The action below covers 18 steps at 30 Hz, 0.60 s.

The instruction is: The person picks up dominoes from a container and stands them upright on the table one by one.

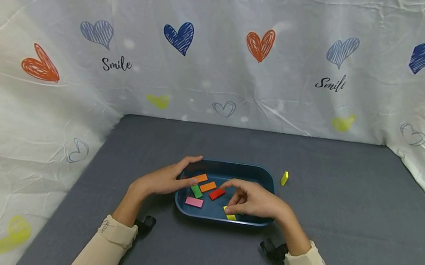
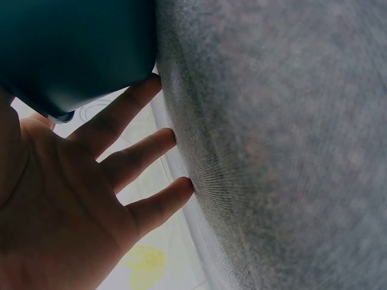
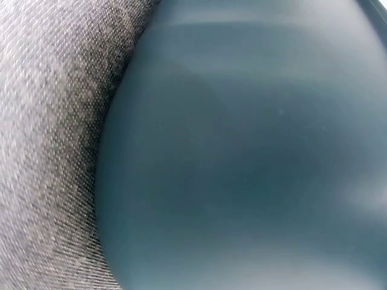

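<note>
A dark blue tray (image 1: 223,221) stands on the grey cloth with small flat blocks inside. My left hand (image 1: 164,180) holds its left end, thumb over the rim and fingers outside; in the left wrist view those fingers (image 2: 136,157) are spread, tips against the cloth. Inside the tray my right hand (image 1: 257,201) has thumb and curled fingers at a yellow block (image 1: 231,217), partly covering it. Its index finger reaches a red block (image 1: 216,193). Left of that lie orange blocks (image 1: 208,186), a green block (image 1: 196,191) and a pink block (image 1: 194,202).
Another yellow block (image 1: 284,178) stands upright on the grey cloth (image 1: 338,186), just beyond the tray's right end. A white curtain (image 1: 212,81) printed with hearts hangs behind and along both sides. The right wrist view is filled by the tray's outer wall (image 3: 242,151) and cloth.
</note>
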{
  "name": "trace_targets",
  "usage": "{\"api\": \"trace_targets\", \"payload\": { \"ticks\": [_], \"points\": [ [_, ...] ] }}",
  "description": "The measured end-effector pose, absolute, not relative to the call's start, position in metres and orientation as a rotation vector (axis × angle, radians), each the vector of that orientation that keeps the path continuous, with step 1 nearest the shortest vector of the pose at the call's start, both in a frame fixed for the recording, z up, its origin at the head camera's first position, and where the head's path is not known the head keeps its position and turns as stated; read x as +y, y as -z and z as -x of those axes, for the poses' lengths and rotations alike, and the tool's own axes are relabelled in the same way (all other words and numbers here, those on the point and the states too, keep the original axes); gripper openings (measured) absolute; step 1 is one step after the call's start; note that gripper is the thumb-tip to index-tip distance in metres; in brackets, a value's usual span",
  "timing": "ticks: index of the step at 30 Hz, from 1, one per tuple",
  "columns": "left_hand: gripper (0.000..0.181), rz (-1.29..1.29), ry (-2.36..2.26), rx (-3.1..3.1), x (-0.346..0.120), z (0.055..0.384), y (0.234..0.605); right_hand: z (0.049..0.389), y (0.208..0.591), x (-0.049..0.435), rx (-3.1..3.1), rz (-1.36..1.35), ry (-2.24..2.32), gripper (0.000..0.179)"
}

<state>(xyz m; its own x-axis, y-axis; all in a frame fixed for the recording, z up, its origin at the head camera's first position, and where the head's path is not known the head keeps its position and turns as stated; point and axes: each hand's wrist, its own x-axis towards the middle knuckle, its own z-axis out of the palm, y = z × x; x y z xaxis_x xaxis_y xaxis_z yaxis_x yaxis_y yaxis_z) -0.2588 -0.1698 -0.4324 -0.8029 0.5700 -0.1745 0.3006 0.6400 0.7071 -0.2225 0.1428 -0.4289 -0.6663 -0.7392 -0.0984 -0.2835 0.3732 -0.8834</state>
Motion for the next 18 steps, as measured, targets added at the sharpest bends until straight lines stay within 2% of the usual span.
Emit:
{"api": "trace_targets", "payload": {
  "ticks": [18],
  "points": [
    [0.075,-0.695,-0.994,2.465,-0.17,0.258,0.434,0.218,0.432,0.134,2.261,0.913,1.22,0.046]
  ]
}}
